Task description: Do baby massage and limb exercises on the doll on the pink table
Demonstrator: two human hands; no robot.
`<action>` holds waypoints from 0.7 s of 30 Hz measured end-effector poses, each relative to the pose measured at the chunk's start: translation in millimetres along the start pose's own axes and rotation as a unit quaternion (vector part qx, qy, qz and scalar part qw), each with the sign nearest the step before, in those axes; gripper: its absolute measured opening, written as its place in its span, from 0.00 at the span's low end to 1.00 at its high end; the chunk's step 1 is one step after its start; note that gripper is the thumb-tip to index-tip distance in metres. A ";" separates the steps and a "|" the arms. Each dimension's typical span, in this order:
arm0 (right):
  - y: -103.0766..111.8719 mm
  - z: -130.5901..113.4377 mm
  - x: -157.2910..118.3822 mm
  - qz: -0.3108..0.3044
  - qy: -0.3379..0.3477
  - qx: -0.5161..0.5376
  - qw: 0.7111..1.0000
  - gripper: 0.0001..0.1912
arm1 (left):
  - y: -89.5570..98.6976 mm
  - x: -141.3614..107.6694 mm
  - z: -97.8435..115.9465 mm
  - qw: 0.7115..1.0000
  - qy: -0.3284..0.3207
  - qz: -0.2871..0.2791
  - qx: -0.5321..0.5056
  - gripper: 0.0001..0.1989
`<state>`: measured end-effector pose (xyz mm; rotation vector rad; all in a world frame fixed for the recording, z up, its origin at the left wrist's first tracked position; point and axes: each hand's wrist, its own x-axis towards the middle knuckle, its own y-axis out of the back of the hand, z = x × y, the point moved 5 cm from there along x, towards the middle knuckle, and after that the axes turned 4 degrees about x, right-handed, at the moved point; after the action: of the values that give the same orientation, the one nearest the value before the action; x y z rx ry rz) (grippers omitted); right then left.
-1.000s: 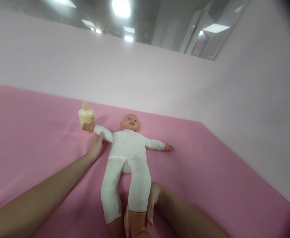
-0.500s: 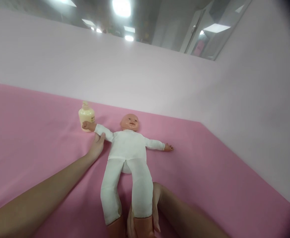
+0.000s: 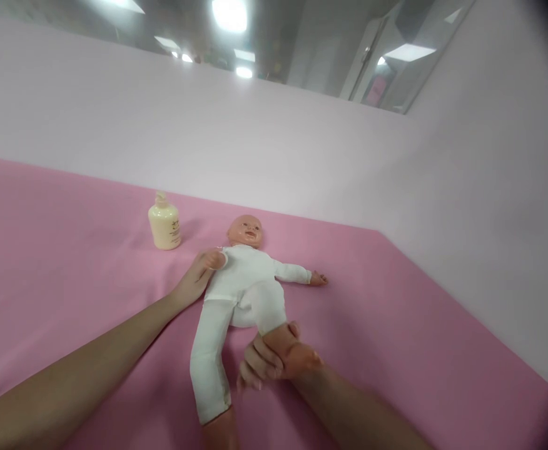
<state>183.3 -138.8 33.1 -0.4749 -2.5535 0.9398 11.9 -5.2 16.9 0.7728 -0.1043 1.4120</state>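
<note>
A baby doll (image 3: 248,269) with a white cloth body lies on its back, head toward the wall. My left hand (image 3: 195,275) is closed around the doll's arm on the left side, whose small fist (image 3: 215,259) points up beside the shoulder. Lower down, my right hand (image 3: 261,362) wraps the doll's leg on the right near the ankle. That leg is bent, its knee raised over the lower belly and its foot (image 3: 297,359) lying over my wrist. The other leg (image 3: 211,362) lies stretched out toward me.
A cream pump bottle (image 3: 165,226) stands upright left of the doll's head. The pink covered surface (image 3: 91,250) meets a pale wall (image 3: 274,150) at the back and right. Above, a glossy panel (image 3: 297,50) reflects ceiling lights.
The doll's left-side arm, stretched out in front of the bottle before, is now folded up against the shoulder. Its right-side leg has gone from straight to bent, lifted by my right hand.
</note>
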 end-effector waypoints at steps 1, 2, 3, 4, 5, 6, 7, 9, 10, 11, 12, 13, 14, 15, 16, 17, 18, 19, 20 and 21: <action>1.6 1.0 -1.2 0.019 0.014 0.043 0.999 0.36 | -2.1 -0.4 1.4 0.999 -0.027 -0.019 0.016 0.20; 4.2 0.5 -1.4 0.045 0.028 0.084 0.995 0.36 | -3.5 -1.0 1.9 0.998 -0.047 -0.032 0.033 0.20; 7.4 -0.9 -1.1 0.076 0.038 0.119 0.989 0.36 | -4.3 -1.5 1.6 0.996 -0.060 -0.038 0.049 0.20; 10.4 -2.4 -0.6 0.107 0.044 0.141 0.983 0.35 | -4.8 -2.0 0.8 0.995 -0.068 -0.040 0.062 0.20; 12.2 -3.8 0.0 0.128 0.044 0.149 0.980 0.35 | -5.1 -2.3 -0.2 0.994 -0.073 -0.040 0.070 0.20; 12.9 -4.9 0.6 0.138 0.043 0.151 0.978 0.35 | -5.4 -2.6 -1.1 0.993 -0.077 -0.039 0.076 0.21; 13.0 -5.5 0.9 0.143 0.041 0.150 0.977 0.34 | -5.4 -2.7 -1.9 0.993 -0.079 -0.037 0.079 0.21; 13.1 -5.1 0.7 0.149 0.035 0.146 0.977 0.34 | -5.6 -2.7 -2.8 0.993 -0.082 -0.036 0.081 0.21; 13.2 -4.4 0.3 0.151 0.034 0.144 0.977 0.34 | -5.7 -2.7 -2.9 0.993 -0.083 -0.036 0.081 0.21; 13.4 -3.7 0.0 0.153 0.033 0.141 0.978 0.34 | -5.7 -2.7 -2.8 0.992 -0.085 -0.037 0.081 0.21; 13.5 -3.3 -0.2 0.153 0.033 0.138 0.978 0.34 | -5.6 -2.8 -2.6 0.992 -0.086 -0.037 0.081 0.21; 13.5 -3.2 -0.2 0.153 0.033 0.135 0.978 0.34 | -5.4 -2.8 -2.5 0.992 -0.086 -0.038 0.081 0.21; 13.3 -3.3 0.0 0.152 0.032 0.133 0.979 0.34 | -5.2 -2.8 -2.3 0.992 -0.085 -0.039 0.082 0.20; 12.8 -3.8 0.2 0.150 0.032 0.131 0.979 0.34 | -4.9 -2.8 -2.0 0.992 -0.084 -0.039 0.082 0.20; 12.1 -4.6 0.4 0.147 0.033 0.132 0.980 0.34 | -4.7 -2.6 -1.5 0.992 -0.082 -0.041 0.081 0.20; 11.3 -5.5 0.3 0.141 0.037 0.135 0.980 0.34 | -4.3 -2.4 -0.9 0.993 -0.078 -0.042 0.079 0.20; 10.5 -6.1 0.0 0.131 0.042 0.140 0.981 0.34 | -3.9 -1.9 -0.1 0.994 -0.072 -0.041 0.074 0.20; 9.7 -5.9 -0.7 0.116 0.046 0.143 0.982 0.35 | -3.1 -1.3 0.7 0.995 -0.064 -0.036 0.066 0.20; 9.1 -4.5 -1.6 0.096 0.048 0.141 0.984 0.36 | -2.2 -0.5 1.3 0.997 -0.051 -0.029 0.053 0.20; 9.2 -1.5 -2.8 0.075 0.043 0.125 0.988 0.37 | -1.1 0.3 1.1 0.999 -0.031 -0.019 0.037 0.20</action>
<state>188.1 -132.7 27.3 -0.6239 -2.3073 1.2447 13.3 -5.5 17.4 0.8767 -0.0856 1.3614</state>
